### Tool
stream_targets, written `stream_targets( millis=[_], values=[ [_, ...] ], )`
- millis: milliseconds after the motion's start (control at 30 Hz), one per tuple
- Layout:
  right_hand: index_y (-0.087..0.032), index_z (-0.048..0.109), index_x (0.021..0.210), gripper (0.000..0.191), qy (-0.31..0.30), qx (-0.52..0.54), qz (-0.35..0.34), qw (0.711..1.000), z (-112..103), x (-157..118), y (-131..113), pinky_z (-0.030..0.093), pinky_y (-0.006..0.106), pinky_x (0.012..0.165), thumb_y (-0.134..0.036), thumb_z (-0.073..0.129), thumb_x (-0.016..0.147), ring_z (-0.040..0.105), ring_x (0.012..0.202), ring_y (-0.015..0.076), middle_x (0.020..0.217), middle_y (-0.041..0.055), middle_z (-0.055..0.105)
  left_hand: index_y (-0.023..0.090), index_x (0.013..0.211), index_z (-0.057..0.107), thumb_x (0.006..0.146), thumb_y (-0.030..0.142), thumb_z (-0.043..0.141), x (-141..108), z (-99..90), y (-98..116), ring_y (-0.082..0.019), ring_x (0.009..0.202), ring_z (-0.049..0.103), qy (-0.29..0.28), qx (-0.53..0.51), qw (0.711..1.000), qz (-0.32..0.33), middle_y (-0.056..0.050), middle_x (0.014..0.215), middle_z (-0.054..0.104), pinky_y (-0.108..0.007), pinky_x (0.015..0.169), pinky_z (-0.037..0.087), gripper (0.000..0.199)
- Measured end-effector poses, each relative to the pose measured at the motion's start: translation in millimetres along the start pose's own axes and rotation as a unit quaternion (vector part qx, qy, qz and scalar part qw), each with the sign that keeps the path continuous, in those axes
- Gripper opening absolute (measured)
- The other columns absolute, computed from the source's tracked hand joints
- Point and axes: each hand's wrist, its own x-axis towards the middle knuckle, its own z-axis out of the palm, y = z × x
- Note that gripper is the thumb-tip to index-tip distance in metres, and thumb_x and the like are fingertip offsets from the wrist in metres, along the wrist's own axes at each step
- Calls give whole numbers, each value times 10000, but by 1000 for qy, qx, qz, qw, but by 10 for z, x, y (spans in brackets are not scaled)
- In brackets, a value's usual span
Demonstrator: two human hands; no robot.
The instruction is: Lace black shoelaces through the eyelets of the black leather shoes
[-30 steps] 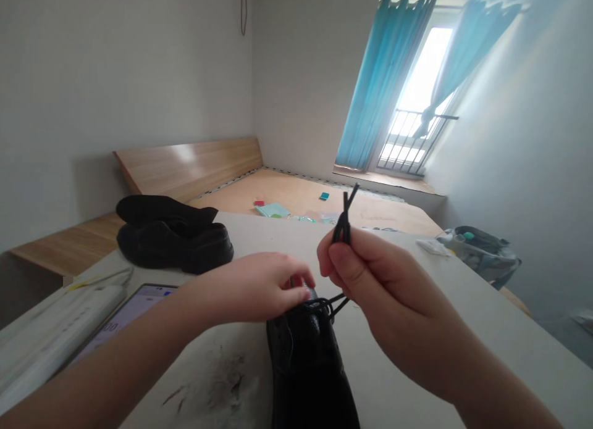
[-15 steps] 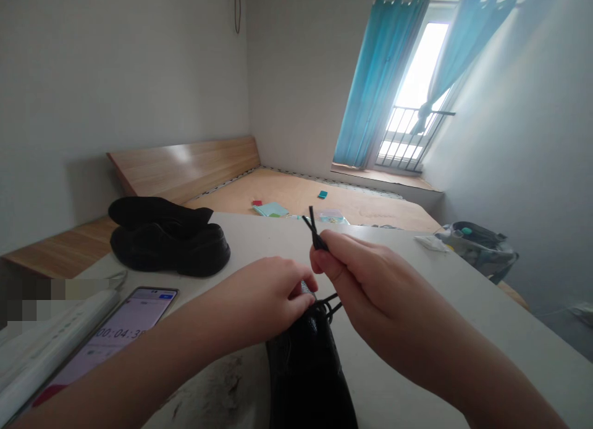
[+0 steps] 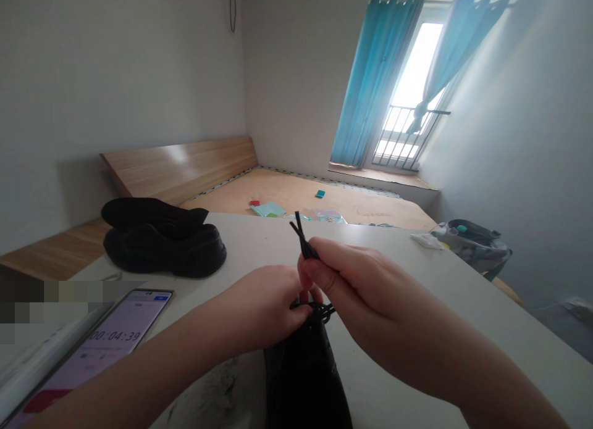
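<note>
i see my right hand (image 3: 352,281) closed in a pinch, thumb against the forefinger, with the two ends of a black shoelace (image 3: 302,237) sticking up out of the grip and crossing each other just above the fingers. the lace runs down from that hand to the top of a black shoe (image 3: 303,370) that sits on the white table (image 3: 463,305) right in front of me, its front end pointing away from me, its near end cut off by the bottom edge of the view. my left hand (image 3: 264,305) is curled down onto the top of the shoe, fingertips pressed at the laces just under the right thumb; the two hands touch there. i cannot tell whether the left fingers actually pinch a strand or only press on the shoe, since the knuckles hide them.

a second black shoe (image 3: 162,241) lies on the far left part of the table, well apart from the hands. nearer me on the left a phone (image 3: 106,342) lies flat with its screen lit and showing a timer. beyond the table there is a bare wooden bed frame (image 3: 296,194) with a few small coloured items on it, and a window with blue curtains (image 3: 375,83) behind.
</note>
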Motion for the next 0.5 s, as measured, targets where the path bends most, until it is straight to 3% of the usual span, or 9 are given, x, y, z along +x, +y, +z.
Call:
stream_targets(
  millis=[167, 267, 367, 433, 500],
  values=[
    [-222, 420, 732, 245, -6, 8, 10, 1000, -19, -31, 27, 287, 251, 511, -238, 395, 975, 461, 601, 100, 650, -73, 518, 232, 989, 618, 831, 208, 522, 10, -3, 47, -216, 1096, 564, 22, -4, 999, 33, -13, 1146, 637, -281, 922, 438, 187],
    [-221, 431, 740, 241, 7, -5, 3, 1000, -18, -30, 62, 296, 240, 515, -233, 391, 977, 475, 603, 99, 662, -69, 532, 240, 886, 641, 816, 214, 537, -9, -80, 39, -198, 959, 607, -4, 8, 1000, 25, 2, 1019, 672, -284, 865, 459, 128],
    [-209, 429, 736, 222, 28, -98, 0, 995, 17, 12, 95, 264, 259, 508, -185, 402, 956, 471, 581, 117, 683, -36, 545, 256, 910, 662, 862, 237, 473, -61, -188, 8, -194, 896, 623, -62, 29, 998, 1, -2, 959, 695, -293, 830, 462, 196],
    [-198, 467, 762, 170, -8, -191, 20, 981, 52, 50, 114, 227, 277, 499, -114, 435, 907, 480, 560, 139, 678, -8, 562, 271, 989, 665, 863, 268, 468, -108, -253, 0, -201, 917, 626, -95, 40, 994, -19, -10, 1012, 696, -292, 823, 460, 234],
    [-183, 525, 798, 157, -89, -257, 45, 961, 78, 71, 132, 202, 282, 486, -36, 476, 826, 501, 542, 160, 661, 10, 580, 285, 1067, 652, 823, 318, 525, -148, -297, 9, -209, 909, 629, -115, 45, 991, -41, -14, 1042, 692, -289, 805, 462, 277]
  ],
)
